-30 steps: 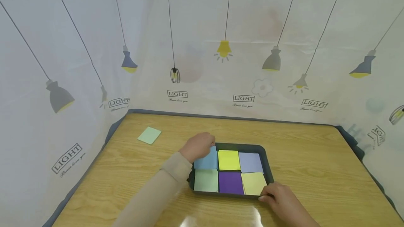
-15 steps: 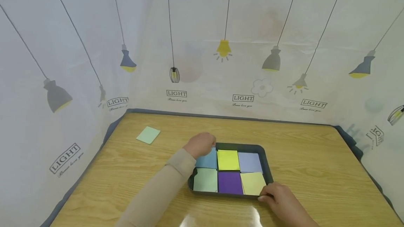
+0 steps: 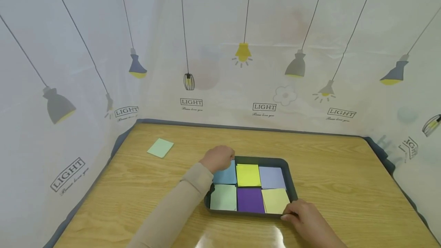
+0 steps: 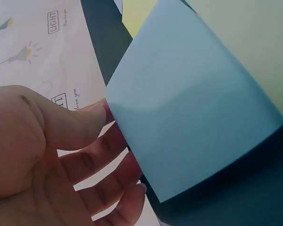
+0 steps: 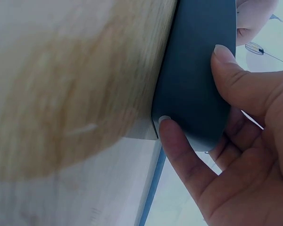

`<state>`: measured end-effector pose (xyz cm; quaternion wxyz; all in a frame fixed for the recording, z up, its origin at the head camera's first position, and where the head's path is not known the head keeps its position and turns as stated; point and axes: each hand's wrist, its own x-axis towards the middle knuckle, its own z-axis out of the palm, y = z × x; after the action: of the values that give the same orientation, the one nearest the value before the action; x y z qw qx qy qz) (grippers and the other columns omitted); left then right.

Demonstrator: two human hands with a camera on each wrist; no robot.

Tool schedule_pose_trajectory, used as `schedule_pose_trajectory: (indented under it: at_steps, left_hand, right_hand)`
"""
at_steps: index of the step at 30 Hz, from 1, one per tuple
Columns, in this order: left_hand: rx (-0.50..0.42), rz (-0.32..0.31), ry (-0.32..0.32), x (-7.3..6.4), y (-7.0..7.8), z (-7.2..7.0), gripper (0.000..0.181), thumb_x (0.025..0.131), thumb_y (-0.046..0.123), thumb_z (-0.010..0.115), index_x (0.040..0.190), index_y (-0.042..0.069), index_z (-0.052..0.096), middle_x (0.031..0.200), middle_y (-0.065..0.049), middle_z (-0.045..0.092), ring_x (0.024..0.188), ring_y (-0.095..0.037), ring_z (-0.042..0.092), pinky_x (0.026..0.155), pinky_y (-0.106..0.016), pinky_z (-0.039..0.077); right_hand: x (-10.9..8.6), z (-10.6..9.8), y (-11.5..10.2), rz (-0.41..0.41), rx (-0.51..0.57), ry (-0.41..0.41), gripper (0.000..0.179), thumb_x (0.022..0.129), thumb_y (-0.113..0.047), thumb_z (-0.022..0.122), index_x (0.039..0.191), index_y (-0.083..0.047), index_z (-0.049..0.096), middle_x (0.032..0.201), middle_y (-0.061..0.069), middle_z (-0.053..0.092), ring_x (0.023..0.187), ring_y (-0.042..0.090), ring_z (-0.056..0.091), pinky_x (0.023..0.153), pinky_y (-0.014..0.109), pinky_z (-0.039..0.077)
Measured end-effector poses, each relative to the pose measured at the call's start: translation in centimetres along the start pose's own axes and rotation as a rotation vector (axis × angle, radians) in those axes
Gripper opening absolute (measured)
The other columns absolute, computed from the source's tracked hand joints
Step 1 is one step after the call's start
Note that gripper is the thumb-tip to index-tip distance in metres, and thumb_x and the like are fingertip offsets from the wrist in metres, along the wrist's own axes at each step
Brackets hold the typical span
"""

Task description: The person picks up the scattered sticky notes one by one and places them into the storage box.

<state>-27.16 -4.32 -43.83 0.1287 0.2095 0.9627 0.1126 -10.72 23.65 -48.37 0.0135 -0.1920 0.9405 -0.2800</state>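
A dark tray (image 3: 291,177) sits on the wooden table with two rows of square sticky notes inside. Its back row has a blue note (image 3: 225,174), a bright yellow note (image 3: 248,175) and a lilac note (image 3: 272,177). In front lie a pale green note (image 3: 223,197), a purple note (image 3: 250,199) and a pale yellow note (image 3: 276,201). My left hand (image 3: 218,158) grips the back left corner, thumb by the edge of the blue note (image 4: 188,94), which stands partly raised. My right hand (image 3: 303,215) holds the front right corner, thumb (image 5: 226,61) on the tray wall.
A separate mint green note (image 3: 160,147) lies on the table (image 3: 344,171), back left of the tray. A pale curtain (image 3: 220,22) printed with lamps surrounds the table's back and sides. My left sleeve (image 3: 175,209) crosses the table in front of the tray's left side.
My left hand and forearm have shifted slightly to the right at the tray's back left corner. The right hand keeps its hold, and the notes stay in place.
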Motion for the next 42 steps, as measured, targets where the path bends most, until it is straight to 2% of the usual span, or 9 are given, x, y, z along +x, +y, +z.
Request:
schedule_pose_trajectory:
  at_steps: [3, 6, 17, 24, 28, 31, 37, 42]
  left_hand:
    - [0.006, -0.004, -0.002, -0.1, -0.1, 0.1, 0.029, 0.105, 0.011, 0.048, 0.119, 0.014, 0.073, 0.124, 0.000, 0.071, 0.111, -0.017, 0.067, 0.093, -0.037, 0.056]
    - [0.005, -0.002, 0.004, -0.2, -0.2, 0.2, 0.029, 0.106, 0.012, 0.048, 0.121, 0.015, 0.072, 0.125, 0.000, 0.071, 0.116, -0.020, 0.066, 0.093, -0.038, 0.056]
    - [-0.003, 0.002, 0.017, -0.4, -0.7, 0.1, 0.027, 0.103, 0.010, 0.052, 0.121, 0.016, 0.072, 0.123, -0.001, 0.071, 0.109, -0.019, 0.067, 0.081, -0.034, 0.058]
    - [-0.029, -0.001, 0.020, -0.9, -0.7, -0.3, 0.025, 0.105, 0.015, 0.053, 0.121, 0.015, 0.071, 0.122, -0.001, 0.071, 0.107, -0.019, 0.067, 0.082, -0.035, 0.057]
    - [-0.037, -0.015, 0.042, -1.1, -1.0, -0.7, 0.023, 0.104, 0.019, 0.056, 0.120, 0.015, 0.072, 0.118, -0.001, 0.072, 0.101, -0.019, 0.067, 0.080, -0.036, 0.057]
    - [-0.024, -0.031, 0.072, -0.9, -1.6, -0.7, 0.021, 0.103, 0.021, 0.057, 0.117, 0.016, 0.071, 0.116, -0.001, 0.072, 0.097, -0.017, 0.067, 0.078, -0.036, 0.057]
    - [-0.040, -0.104, 0.099, -0.9, -3.5, -0.8, 0.018, 0.103, 0.024, 0.058, 0.112, 0.015, 0.071, 0.111, -0.001, 0.072, 0.084, -0.015, 0.062, 0.071, -0.034, 0.054]
    - [-0.064, -0.147, 0.116, -1.2, -5.2, -0.9, 0.017, 0.102, 0.024, 0.060, 0.111, 0.014, 0.071, 0.111, -0.003, 0.071, 0.088, -0.018, 0.064, 0.074, -0.038, 0.055]
  right_hand:
    - [0.0, 0.0, 0.0, -0.007, 0.002, 0.001, 0.010, 0.086, -0.020, 0.078, 0.079, -0.024, 0.072, 0.076, -0.017, 0.064, 0.071, -0.006, 0.050, 0.063, 0.023, 0.046]
    - [0.0, 0.1, 0.0, -0.016, 0.004, 0.005, 0.010, 0.086, -0.020, 0.078, 0.078, -0.024, 0.072, 0.076, -0.018, 0.064, 0.071, -0.006, 0.050, 0.063, 0.024, 0.046]
    - [0.1, 0.1, 0.0, -0.014, 0.008, 0.018, 0.013, 0.086, -0.017, 0.077, 0.078, -0.025, 0.072, 0.075, -0.020, 0.063, 0.071, -0.007, 0.050, 0.063, 0.023, 0.046]
    - [0.2, 0.2, 0.0, -0.014, 0.006, 0.015, 0.012, 0.086, -0.017, 0.077, 0.078, -0.025, 0.072, 0.076, -0.020, 0.063, 0.071, -0.007, 0.050, 0.063, 0.023, 0.046]
    - [0.1, 0.1, 0.0, -0.002, 0.005, 0.011, 0.012, 0.086, -0.018, 0.077, 0.078, -0.025, 0.072, 0.076, -0.020, 0.063, 0.072, -0.007, 0.050, 0.064, 0.023, 0.047]
    - [0.1, 0.1, 0.0, 0.001, 0.003, 0.011, 0.012, 0.086, -0.018, 0.077, 0.078, -0.026, 0.072, 0.076, -0.020, 0.063, 0.071, -0.007, 0.050, 0.064, 0.023, 0.047]
    - [0.1, 0.1, 0.0, 0.007, -0.004, 0.003, 0.012, 0.086, -0.018, 0.077, 0.078, -0.025, 0.072, 0.076, -0.020, 0.062, 0.071, -0.007, 0.048, 0.063, 0.023, 0.046]
    - [0.1, 0.0, -0.1, 0.011, 0.002, -0.012, 0.012, 0.086, -0.019, 0.077, 0.078, -0.025, 0.072, 0.076, -0.019, 0.062, 0.070, -0.007, 0.048, 0.063, 0.023, 0.046]
